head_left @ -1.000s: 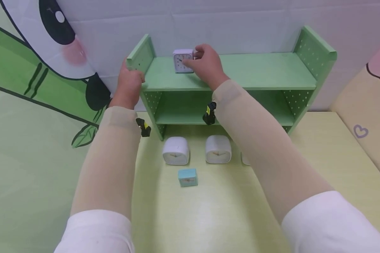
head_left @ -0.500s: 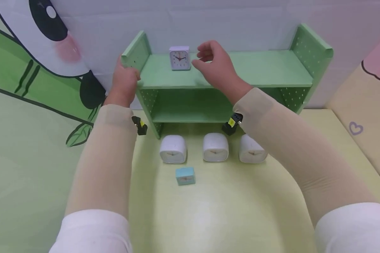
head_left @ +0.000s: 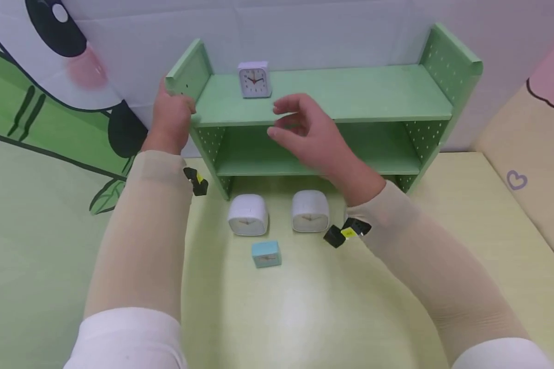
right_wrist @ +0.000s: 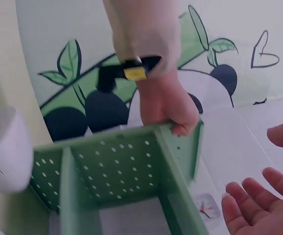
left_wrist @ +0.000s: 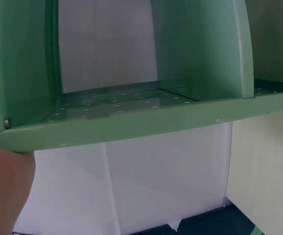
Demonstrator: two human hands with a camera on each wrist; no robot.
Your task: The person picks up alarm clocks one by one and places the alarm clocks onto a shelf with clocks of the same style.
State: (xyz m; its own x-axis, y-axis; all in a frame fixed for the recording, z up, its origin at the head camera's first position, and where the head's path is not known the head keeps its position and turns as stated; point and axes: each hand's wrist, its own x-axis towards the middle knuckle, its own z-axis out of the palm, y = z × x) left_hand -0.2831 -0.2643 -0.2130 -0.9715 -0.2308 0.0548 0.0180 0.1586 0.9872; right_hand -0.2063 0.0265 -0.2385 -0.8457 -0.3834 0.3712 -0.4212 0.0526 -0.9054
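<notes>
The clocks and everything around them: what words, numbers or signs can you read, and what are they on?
No words or numbers are readable.
Purple clock: face marks too small.
White clocks, blue clock: face marks too small.
Yellow labels on black wrist devices: too blurred.
Right-side wall: a drawn heart, no letters.

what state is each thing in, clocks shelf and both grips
Green shelf: upright, held at its left side
Purple clock: upright on the shelf's top board, untouched
Left white clock: on the table, untouched
Right white clock: on the table, untouched
Blue clock: on the table, untouched
Left grip: holding the shelf
Right grip: fingers relaxed, holding nothing
</notes>
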